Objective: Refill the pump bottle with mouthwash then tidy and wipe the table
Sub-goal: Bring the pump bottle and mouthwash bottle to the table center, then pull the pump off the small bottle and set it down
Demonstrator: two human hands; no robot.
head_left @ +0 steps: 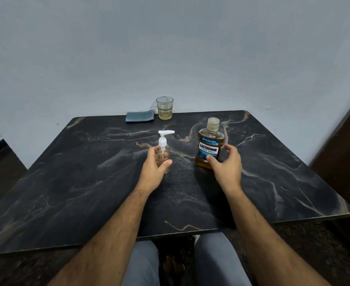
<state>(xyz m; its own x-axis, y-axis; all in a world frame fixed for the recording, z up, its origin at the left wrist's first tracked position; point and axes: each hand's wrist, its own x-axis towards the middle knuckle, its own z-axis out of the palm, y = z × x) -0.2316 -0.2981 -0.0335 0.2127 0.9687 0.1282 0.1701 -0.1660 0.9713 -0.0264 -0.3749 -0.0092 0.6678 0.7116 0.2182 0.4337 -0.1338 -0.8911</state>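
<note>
- Pump bottle [163, 155]: clear, upright near the middle of the table [66, 193], white pump head fitted; it looks empty or nearly so.
- Left hand [154, 168]: fingers curved around the pump bottle's far side, thumb at its near side. Whether the hand presses the plastic or only cups it cannot be told.
- Mouthwash [209, 148]: amber bottle, capped, upright just right of the pump bottle, apart from it.
- Right hand [226, 164]: spread wide beside the mouthwash, thumb at its lower front; fingers not closed on it.
- Glass [164, 108] and cloth [140, 116]: side by side at the table's far edge, well clear of both hands. The glass holds a little pale liquid.
- Status (judgement): refill not begun; both closures are on.
- Risk: the pump bottle is light and narrow; unscrewing the pump with a loose hold could tip it.
- Risk: its neck is small beside the mouthwash's mouth; a fast pour would likely overshoot and spill on the table.
- Risk: a withdrawn dip tube may drip.
</note>
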